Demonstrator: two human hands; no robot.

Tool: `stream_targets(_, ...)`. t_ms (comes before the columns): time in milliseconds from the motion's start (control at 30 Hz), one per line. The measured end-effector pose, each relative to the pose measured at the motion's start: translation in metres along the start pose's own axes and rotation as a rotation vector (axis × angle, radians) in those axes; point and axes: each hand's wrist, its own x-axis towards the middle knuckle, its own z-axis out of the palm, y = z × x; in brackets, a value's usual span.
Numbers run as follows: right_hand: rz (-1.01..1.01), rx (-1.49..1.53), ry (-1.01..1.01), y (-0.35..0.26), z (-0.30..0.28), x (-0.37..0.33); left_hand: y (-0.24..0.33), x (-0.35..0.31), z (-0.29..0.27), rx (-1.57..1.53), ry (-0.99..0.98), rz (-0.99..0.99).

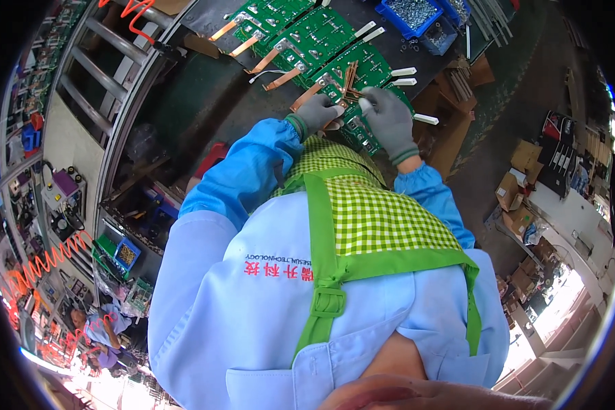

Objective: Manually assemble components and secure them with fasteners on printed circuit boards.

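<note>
Between left hand [316, 115] and right hand [391, 124], green circuit board [356, 128], copper strips [350, 80].

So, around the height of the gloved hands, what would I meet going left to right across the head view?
Blue bin → metal bars → left gloved hand → right gloved hand → white tab → cardboard boxes.

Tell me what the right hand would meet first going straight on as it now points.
Most likely the thin copper-coloured strips over the green circuit board; the right hand may be touching them, since depth is unclear.
</note>
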Motion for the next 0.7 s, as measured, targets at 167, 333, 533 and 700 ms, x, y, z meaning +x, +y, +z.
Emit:
stream_targets(167,-0.124,-0.340,-0.129,0.020,-0.002,0.030,0.003,-0.004,0.006,-0.090,0.033,0.007)
stream_targets(333,-0.253,-0.662,-0.250,0.019,-0.005,0.046,0.006,-0.007,0.015,-0.129,0.069,0.064)
stream_targets(533,-0.419,-0.508,-0.117,0.005,-0.058,0.040,-0.010,-0.004,0.019,-0.344,0.073,0.103)
stream_targets(700,-0.443,-0.345,0.223,0.004,-0.140,0.087,-0.007,-0.015,0.020,-0.240,0.166,-0.013)
